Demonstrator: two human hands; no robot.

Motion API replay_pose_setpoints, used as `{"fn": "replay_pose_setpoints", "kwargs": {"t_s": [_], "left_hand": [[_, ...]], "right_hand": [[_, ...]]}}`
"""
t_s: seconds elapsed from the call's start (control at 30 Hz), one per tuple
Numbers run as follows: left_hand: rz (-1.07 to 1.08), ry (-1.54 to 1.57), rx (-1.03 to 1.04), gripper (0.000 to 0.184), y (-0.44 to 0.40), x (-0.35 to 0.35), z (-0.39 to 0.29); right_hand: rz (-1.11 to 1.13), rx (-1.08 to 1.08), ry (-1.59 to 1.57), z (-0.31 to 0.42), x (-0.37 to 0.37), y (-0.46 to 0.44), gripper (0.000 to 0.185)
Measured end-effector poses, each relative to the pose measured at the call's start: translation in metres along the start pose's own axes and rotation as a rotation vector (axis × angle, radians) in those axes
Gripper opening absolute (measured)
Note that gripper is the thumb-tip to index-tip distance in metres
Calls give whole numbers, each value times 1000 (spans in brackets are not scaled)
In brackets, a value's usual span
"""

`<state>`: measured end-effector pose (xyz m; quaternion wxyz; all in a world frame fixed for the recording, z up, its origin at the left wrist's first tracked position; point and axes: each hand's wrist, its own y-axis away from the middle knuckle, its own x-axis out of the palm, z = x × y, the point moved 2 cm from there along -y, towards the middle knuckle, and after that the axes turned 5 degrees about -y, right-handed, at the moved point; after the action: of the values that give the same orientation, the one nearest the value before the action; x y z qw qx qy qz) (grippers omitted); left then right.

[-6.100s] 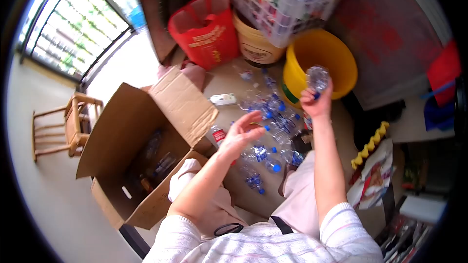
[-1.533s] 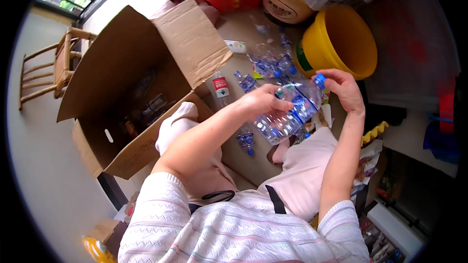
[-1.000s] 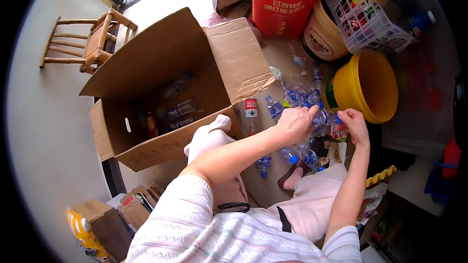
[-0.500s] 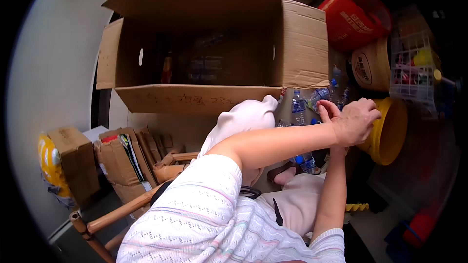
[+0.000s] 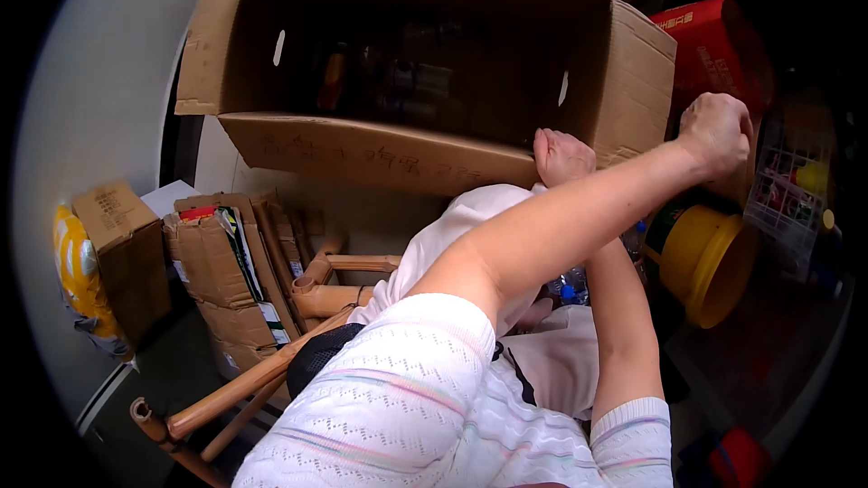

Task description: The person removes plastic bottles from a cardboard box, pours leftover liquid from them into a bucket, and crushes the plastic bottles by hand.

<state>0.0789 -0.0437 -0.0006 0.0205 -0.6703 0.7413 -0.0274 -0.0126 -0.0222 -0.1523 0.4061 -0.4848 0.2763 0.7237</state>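
The clear bottles (image 5: 425,79) lie in the shadowed bottom of the open box (image 5: 380,155), near a brownish bottle (image 5: 334,79). More floor bottles (image 5: 573,286), at least one blue-capped, show in the gap under the crossed forearms; the arms and a knee hide the rest.

The right hand (image 5: 565,159) is at the right end of the box's near rim. Its fingers are largely out of sight, so I cannot tell whether they are apart or clamped on something, nor whether the hand touches the cardboard. The left hand (image 5: 716,136) is raised over the right forearm, beside the red bag (image 5: 710,50), its fingers curled together like a fist; whether anything is inside I cannot tell.

A second ago both hands worked together at one bottle among those on the floor. Now they are well apart, no bottle shows in either, and the right has come to the box; the view has swung round so the box fills the top. I judge the joint handling of that bottle is over, though where it lies is unclear.

Farther out, the yellow bucket (image 5: 689,253) lies tipped below the left hand, next to the basket (image 5: 785,185). Left of the knees are a bamboo chair (image 5: 240,390) and flattened cardboard (image 5: 212,276).
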Motion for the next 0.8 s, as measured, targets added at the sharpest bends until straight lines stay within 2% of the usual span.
{"fn": "replay_pose_setpoints", "kwargs": {"t_s": [0.07,0.13,0.17,0.2,0.23,0.3,0.33,0.37,0.4,0.43,0.53,0.63,0.73,0.8], "left_hand": [[297,-424,-108,20,-18,-23,31],[444,-807,-133,18,-20,-63,78],[493,-925,-170,19,-16,-89,107],[586,-1008,-218,20,-10,-119,134],[628,-1120,-246,20,-6,-148,181],[684,-1374,-351,22,14,-209,233],[579,-1406,-404,29,25,-241,271],[669,-1500,-502,36,34,-259,270],[651,-1555,-441,41,42,-286,320],[634,-1614,-391,42,51,-296,336],[862,-1833,-231,43,60,-311,370],[470,-1661,-191,40,72,-307,391],[94,-1189,-188,39,82,-316,429],[410,-1512,-300,36,88,-319,474]], "right_hand": [[-6,-21,-48,-3,4,2,28],[-19,-7,-60,-6,1,4,23],[12,-8,89,-4,4,2,24],[-161,-66,5,-4,5,2,27],[-152,-59,-2,-4,6,2,27],[-146,-53,-17,-4,4,1,27],[-150,-54,-24,-3,4,2,27],[-155,-55,-28,-4,4,1,27],[-152,-54,-30,-4,3,1,26],[-150,-53,-32,-4,2,1,26],[-153,-52,-48,-4,1,0,25],[-144,-56,-70,-5,1,1,24],[-139,-52,-63,-4,0,0,24],[-149,-53,-78,-4,0,0,23]]}}
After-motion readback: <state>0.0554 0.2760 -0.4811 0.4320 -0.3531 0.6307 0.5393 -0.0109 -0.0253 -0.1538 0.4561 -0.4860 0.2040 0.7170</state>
